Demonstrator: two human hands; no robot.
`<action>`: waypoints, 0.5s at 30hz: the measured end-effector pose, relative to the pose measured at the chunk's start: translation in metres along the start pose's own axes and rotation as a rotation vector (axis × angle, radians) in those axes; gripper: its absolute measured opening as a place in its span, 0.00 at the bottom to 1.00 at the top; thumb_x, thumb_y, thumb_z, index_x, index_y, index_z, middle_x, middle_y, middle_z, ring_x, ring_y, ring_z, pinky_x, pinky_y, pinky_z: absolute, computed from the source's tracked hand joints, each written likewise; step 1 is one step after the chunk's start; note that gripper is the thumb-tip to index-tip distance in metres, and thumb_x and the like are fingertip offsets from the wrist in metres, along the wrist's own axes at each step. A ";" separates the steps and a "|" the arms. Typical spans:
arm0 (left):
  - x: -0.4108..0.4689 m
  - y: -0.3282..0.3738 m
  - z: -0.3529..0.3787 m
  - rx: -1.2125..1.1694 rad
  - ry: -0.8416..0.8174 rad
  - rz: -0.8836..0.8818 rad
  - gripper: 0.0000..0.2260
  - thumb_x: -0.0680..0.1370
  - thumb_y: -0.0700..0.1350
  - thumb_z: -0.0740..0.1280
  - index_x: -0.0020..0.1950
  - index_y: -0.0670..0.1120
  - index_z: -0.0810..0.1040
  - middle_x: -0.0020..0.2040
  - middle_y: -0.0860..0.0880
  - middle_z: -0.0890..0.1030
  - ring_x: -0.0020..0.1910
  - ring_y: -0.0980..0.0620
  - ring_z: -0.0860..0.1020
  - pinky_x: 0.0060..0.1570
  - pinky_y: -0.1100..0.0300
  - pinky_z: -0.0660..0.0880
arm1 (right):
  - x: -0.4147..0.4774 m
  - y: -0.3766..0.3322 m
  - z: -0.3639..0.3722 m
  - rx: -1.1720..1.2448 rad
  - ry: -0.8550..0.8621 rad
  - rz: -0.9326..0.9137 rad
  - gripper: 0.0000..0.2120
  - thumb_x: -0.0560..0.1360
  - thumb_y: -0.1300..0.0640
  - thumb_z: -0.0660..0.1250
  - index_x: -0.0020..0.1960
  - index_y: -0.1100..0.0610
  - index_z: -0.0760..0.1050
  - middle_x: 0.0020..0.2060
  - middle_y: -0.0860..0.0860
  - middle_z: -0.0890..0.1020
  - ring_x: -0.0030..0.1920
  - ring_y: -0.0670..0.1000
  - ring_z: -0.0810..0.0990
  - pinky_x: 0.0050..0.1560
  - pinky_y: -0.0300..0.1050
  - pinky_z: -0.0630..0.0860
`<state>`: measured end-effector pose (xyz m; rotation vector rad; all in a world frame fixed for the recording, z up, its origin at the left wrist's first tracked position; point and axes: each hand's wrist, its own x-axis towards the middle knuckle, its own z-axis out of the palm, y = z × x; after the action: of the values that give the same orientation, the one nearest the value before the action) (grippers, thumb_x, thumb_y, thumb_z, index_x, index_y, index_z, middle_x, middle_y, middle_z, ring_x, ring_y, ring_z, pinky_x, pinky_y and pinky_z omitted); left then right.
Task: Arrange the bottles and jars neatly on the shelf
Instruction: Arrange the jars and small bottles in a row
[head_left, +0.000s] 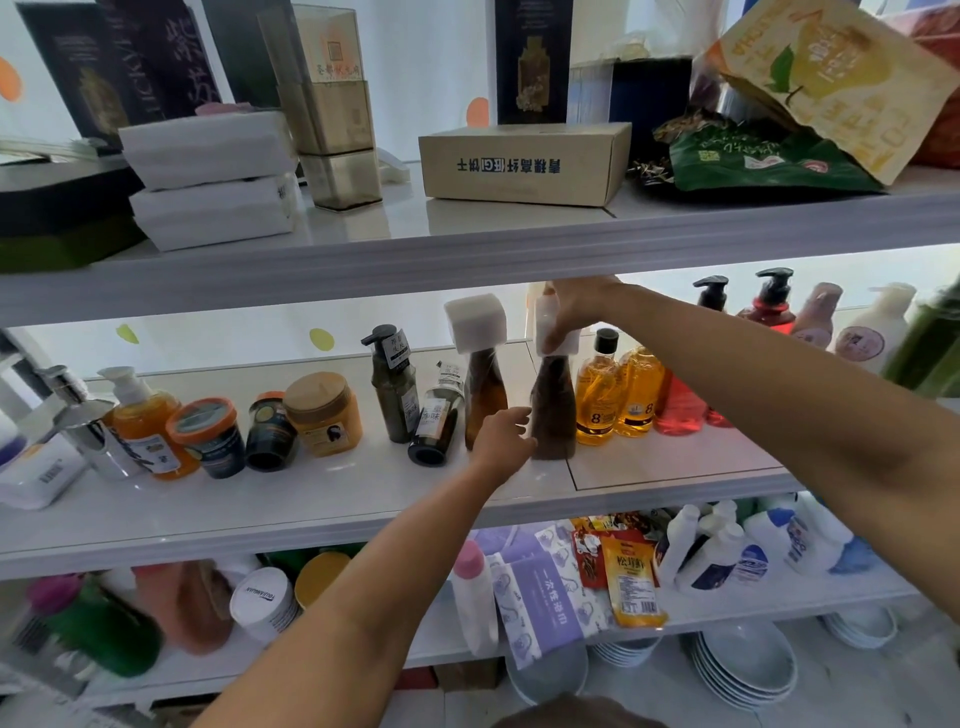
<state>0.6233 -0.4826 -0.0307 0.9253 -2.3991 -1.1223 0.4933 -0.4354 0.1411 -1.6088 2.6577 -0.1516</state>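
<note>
On the middle shelf (311, 499) stands a dark brown bottle (554, 410) with a white square cap. My right hand (571, 312) grips that cap from above. My left hand (501, 434) hovers open just left of the bottle's base, fingers spread. A second brown bottle (484, 400) with a white square cap stands directly left. A dark bottle (436, 421) lies tipped on its side beside a grey-green pump bottle (395, 389). Two amber bottles (618, 395) and a red bottle (678, 405) stand to the right.
Jars (322, 415) and an orange pump bottle (145, 415) line the shelf's left part; pump bottles (769, 306) stand back right. Boxes (524, 161) and bags fill the upper shelf. The lower shelf holds bottles and packets (628, 582); plates (743, 670) are stacked below.
</note>
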 end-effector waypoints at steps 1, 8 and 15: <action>0.000 -0.001 0.001 -0.003 -0.004 -0.008 0.25 0.75 0.36 0.68 0.71 0.42 0.69 0.65 0.43 0.77 0.61 0.48 0.77 0.60 0.56 0.74 | 0.000 -0.002 0.001 0.006 0.010 -0.002 0.36 0.62 0.47 0.78 0.65 0.59 0.70 0.58 0.55 0.77 0.58 0.55 0.75 0.57 0.47 0.74; 0.002 -0.001 0.002 -0.038 -0.001 -0.037 0.23 0.73 0.33 0.67 0.68 0.41 0.71 0.61 0.43 0.79 0.61 0.46 0.77 0.55 0.61 0.71 | 0.005 -0.009 0.017 -0.116 0.232 0.128 0.36 0.64 0.35 0.71 0.62 0.57 0.69 0.57 0.54 0.77 0.60 0.57 0.74 0.55 0.47 0.71; -0.002 -0.002 0.011 -0.050 0.061 -0.021 0.17 0.74 0.31 0.64 0.62 0.39 0.75 0.56 0.41 0.81 0.57 0.46 0.77 0.50 0.63 0.71 | 0.016 -0.006 -0.003 0.062 -0.209 -0.033 0.39 0.65 0.50 0.76 0.71 0.51 0.62 0.69 0.54 0.68 0.67 0.58 0.67 0.67 0.54 0.69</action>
<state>0.6198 -0.4764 -0.0393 0.9567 -2.3070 -1.1396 0.4911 -0.4520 0.1447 -1.5573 2.4473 -0.0627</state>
